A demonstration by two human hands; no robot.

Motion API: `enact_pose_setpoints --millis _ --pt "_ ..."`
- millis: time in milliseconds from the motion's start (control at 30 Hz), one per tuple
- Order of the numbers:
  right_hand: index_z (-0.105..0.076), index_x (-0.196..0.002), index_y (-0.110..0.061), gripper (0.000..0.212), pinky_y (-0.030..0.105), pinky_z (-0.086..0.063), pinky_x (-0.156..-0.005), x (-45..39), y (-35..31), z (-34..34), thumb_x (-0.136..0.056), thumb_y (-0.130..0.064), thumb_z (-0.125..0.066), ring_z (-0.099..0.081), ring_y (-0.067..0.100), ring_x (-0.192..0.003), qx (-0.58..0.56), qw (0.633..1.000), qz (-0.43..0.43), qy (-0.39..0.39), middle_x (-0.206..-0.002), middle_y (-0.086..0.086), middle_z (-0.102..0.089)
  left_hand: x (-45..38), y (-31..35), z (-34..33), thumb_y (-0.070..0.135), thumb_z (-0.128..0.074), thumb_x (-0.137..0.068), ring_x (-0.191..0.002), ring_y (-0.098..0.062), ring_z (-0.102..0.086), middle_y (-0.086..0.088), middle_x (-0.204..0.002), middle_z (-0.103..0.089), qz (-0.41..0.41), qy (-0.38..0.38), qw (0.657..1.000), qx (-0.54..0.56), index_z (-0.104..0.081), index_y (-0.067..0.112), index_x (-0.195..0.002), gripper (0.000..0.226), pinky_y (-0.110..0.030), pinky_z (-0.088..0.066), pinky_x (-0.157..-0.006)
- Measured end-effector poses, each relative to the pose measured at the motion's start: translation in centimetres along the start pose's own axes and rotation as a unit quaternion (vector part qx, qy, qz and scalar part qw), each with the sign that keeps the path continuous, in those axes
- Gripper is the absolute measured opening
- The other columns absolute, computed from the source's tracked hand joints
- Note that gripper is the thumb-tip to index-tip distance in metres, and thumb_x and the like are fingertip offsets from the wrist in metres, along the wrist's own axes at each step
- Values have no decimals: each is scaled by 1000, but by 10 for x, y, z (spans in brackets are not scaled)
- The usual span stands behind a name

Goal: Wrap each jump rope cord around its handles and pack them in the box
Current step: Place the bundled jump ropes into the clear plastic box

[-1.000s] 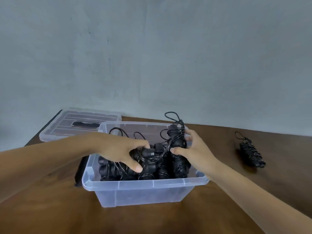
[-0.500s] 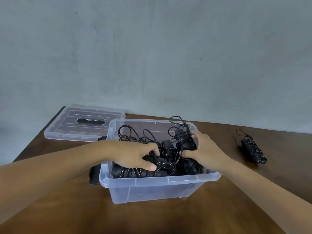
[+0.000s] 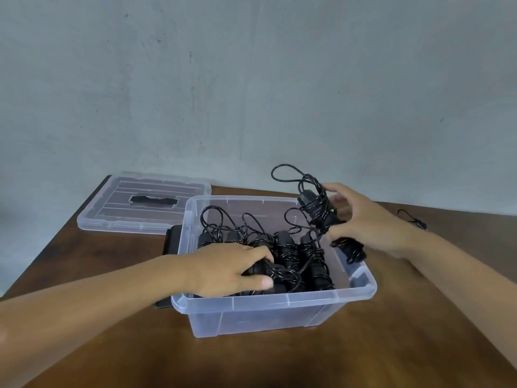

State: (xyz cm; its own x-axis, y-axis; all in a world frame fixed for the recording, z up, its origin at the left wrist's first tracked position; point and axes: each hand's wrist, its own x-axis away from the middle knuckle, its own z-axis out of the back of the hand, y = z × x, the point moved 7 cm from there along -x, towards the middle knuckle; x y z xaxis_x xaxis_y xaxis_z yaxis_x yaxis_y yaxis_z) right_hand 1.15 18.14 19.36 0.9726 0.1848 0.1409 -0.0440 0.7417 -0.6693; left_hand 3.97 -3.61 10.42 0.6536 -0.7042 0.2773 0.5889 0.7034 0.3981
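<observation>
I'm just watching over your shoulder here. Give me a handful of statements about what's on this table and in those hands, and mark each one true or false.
1. The clear box has its lid on. False: the lid lies flat on the table behind and to the left of the box.
2. The right hand grips a wrapped jump rope above the box's right side. True.
3. The left hand rests on the bare table. False: it is inside the box, gripping one of the packed ropes.
4. One more rope bundle lies on the table outside the box, to the right. True.
5. The box is empty. False: several black wrapped ropes lie in it.
</observation>
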Motion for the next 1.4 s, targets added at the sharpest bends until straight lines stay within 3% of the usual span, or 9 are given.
enact_pose_setpoints --millis 133,233,400,633,867,1033,1133,1300,1400 --pt "-53 -130 -51 78 25 -55 -79 -9 -8 8 -65 -12 -72 -66 19 -109 -35 997 -22 -69 -127 -7 -58 0 2 1 73 -45 -98 -101 -12 -54 6 -110 -61 6 4 1000 4 -37 40 -147 60 -35 -47 -89" --pt "-50 -129 -53 79 28 -50 -89 -14 -7 -6 -60 -19 -68 -57 11 -115 9 990 -44 -136 -134 -11 -51 -1 0 0 73 -45 -98 -95 -13 -55 2 -101 -61 13 15 1000 -2 -38 40 -147 59 -40 -50 -88" --pt "-45 -147 -44 83 32 -38 -102 -21 -5 -26 -78 -7 -71 -47 4 -122 88 972 -74 -206 -135 -14 -49 -1 0 -1 75 -42 -98 -90 -14 -55 1 -93 -60 18 30 999 -26 -37 39 -147 61 -43 -51 -87" --pt "-37 -155 -32 88 30 -33 -110 -42 3 -49 -82 -9 -79 -42 16 -138 123 983 -58 -123 -153 -3 -41 0 2 2 71 -42 -100 -77 -18 -55 2 -76 -51 22 41 999 -24 -40 31 -146 61 -42 -50 -81" --pt "-8 -161 -46 104 28 -46 -96 -34 23 -54 -88 -29 -81 -49 19 -116 199 976 -28 -90 -142 -3 -29 -2 2 3 70 -42 -100 -68 -12 -49 1 -73 -50 25 37 999 1 -41 29 -147 62 -34 -40 -67" --pt "-11 -159 -49 106 31 -38 -109 -28 37 -47 -82 -43 -83 -48 23 -134 179 977 -52 -101 -165 3 -21 -3 3 3 71 -43 -99 -69 -13 -48 1 -74 -51 38 44 998 5 -42 30 -146 63 -34 -39 -66" --pt "-10 -162 -41 101 27 -34 -99 -21 32 -48 -88 -43 -78 -43 24 -133 199 975 -45 -85 -157 4 -25 -3 3 2 74 -41 -98 -90 -12 -49 0 -88 -57 42 43 998 1 -43 30 -146 65 -34 -48 -80" --pt "-7 -161 -44 97 26 -44 -93 -6 32 -51 -89 -52 -73 -51 13 -109 208 976 -39 -59 -143 -1 -30 -3 9 4 80 -20 -94 -126 -13 -36 7 -141 -49 33 70 992 -101 -41 24 -154 85 -37 -44 -106" --pt "-5 -161 -45 94 31 -49 -94 1 31 -56 -91 -59 -66 -48 15 -115 237 971 -24 -28 -143 -1 -29 -10 18 10 80 -7 -88 -128 -13 -36 9 -142 -48 27 84 994 -60 -48 26 -152 94 -39 -41 -110"
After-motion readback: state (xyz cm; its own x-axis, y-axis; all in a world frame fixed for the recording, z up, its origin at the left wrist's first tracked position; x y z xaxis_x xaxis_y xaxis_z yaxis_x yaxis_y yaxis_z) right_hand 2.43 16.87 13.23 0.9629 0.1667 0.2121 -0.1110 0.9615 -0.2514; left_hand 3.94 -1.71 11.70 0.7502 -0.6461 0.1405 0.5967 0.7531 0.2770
